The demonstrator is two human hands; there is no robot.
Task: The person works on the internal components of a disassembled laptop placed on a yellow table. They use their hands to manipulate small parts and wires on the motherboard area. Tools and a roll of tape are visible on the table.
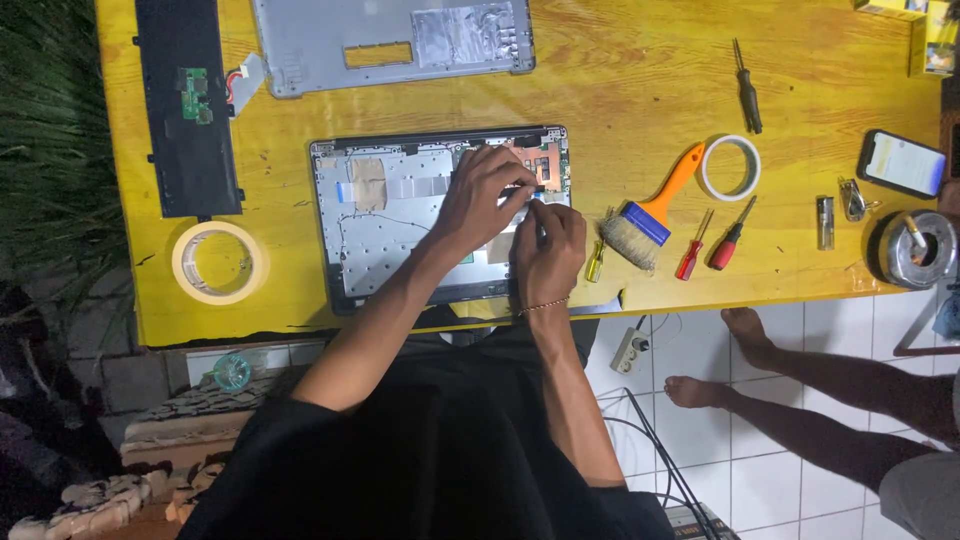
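The opened laptop (400, 215) lies at the near edge of the yellow table (620, 90), directly in front of me, its insides facing up. My left hand (485, 195) rests on its right half, fingers curled and pressing down on the parts there. My right hand (550, 250) is just beside it, closed around what looks like a thin tool, though I cannot make it out clearly. Right of the laptop lie a small yellow screwdriver (595, 262), a brush with an orange handle (652, 208), two red screwdrivers (712, 240) and a tape ring (730, 167). A larger tape roll (219, 262) sits to the left. Farther back lie the grey laptop cover (390, 45) and a black panel (187, 105).
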